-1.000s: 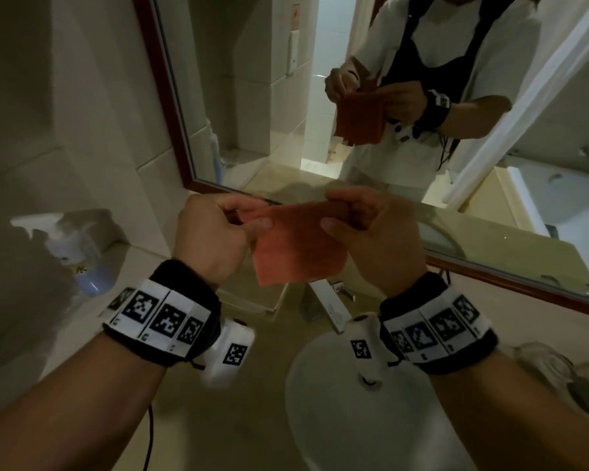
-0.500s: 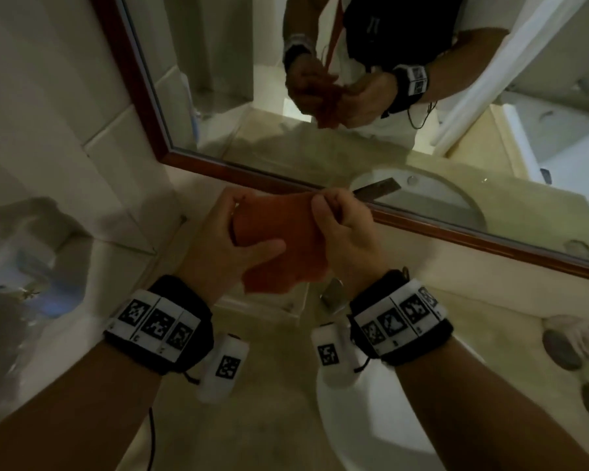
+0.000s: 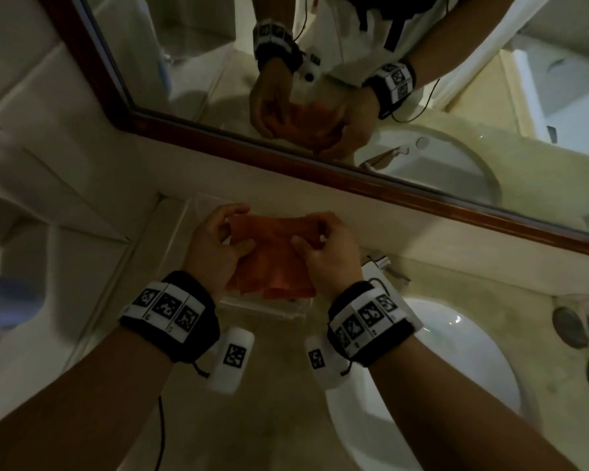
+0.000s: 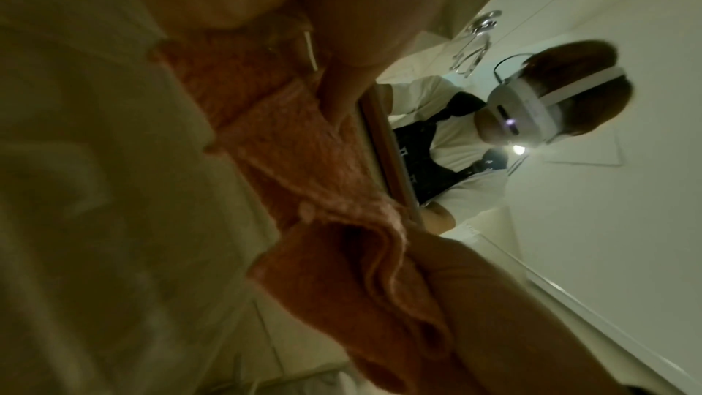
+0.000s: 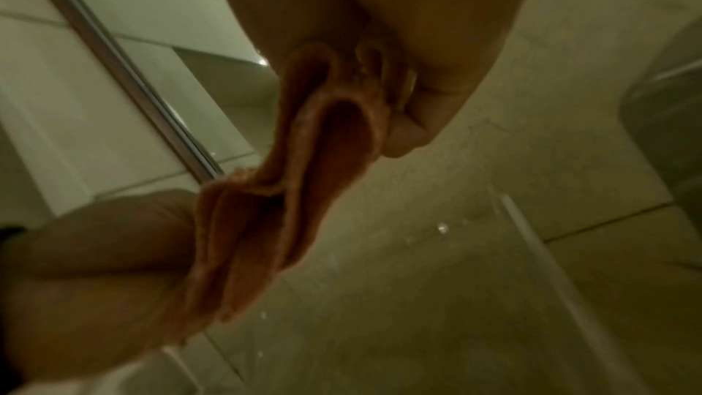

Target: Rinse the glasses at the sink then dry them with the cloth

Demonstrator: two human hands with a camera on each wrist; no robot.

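An orange cloth (image 3: pixel 276 256) hangs bunched between my two hands, low over the counter left of the sink (image 3: pixel 463 375). My left hand (image 3: pixel 238 229) pinches its left edge with thumb and curled fingers. My right hand (image 3: pixel 308 232) pinches the right edge. In the left wrist view the cloth (image 4: pixel 288 155) is folded in layers, and a small clear glinting piece (image 4: pixel 288 32) shows at the fingers; I cannot tell what it is. The right wrist view shows the cloth (image 5: pixel 315 161) in folds between both hands. The glasses themselves are not plainly seen.
A clear shallow tray (image 3: pixel 269 309) lies on the counter right under the cloth. The faucet (image 3: pixel 380 263) stands behind the white basin. The mirror's wooden frame (image 3: pixel 354 178) runs along the back wall. Dark stones (image 3: pixel 570 328) lie at the right, a blurred spray bottle (image 3: pixel 4 294) at the left.
Both hands have come down with the cloth from mirror height to just above the tray. The cloth has gone from a flat sheet to a bunched fold. My view has tilted down.
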